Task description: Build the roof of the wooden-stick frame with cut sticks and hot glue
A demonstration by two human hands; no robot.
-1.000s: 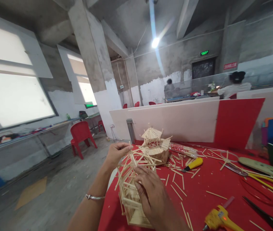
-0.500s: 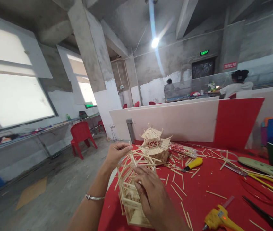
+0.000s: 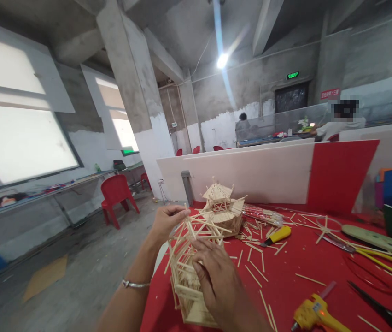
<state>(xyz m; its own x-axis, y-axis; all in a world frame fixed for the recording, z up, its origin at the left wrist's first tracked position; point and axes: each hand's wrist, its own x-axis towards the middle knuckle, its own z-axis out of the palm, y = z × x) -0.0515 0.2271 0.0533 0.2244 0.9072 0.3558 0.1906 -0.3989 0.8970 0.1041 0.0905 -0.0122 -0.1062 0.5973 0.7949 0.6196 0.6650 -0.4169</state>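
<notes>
A pavilion-like model made of thin wooden sticks [image 3: 185, 290] stands at the near left of the red table [image 3: 278, 272]. Its upper part is an open frame of slanting sticks. My left hand [image 3: 168, 223] is closed, pinching the tip of a stick at the frame's far left corner. My right hand [image 3: 216, 272] lies over the model's right side, fingers bent, the fingertips pressed against a stick at the middle of the frame. Behind it sits a second stick model [image 3: 221, 207] with a tiered, pointed roof.
Loose sticks lie about a yellow utility knife [image 3: 278, 235]. A yellow glue gun [image 3: 315, 313], yellow-handled scissors [image 3: 382, 263] and dark pointed tweezers [image 3: 385, 309] are on the right. A white board [image 3: 244, 177] borders the table's far side. A person [image 3: 341, 124] sits beyond it.
Both hands and the stick model stay where they were. In the background, the seated person has shifted slightly.
</notes>
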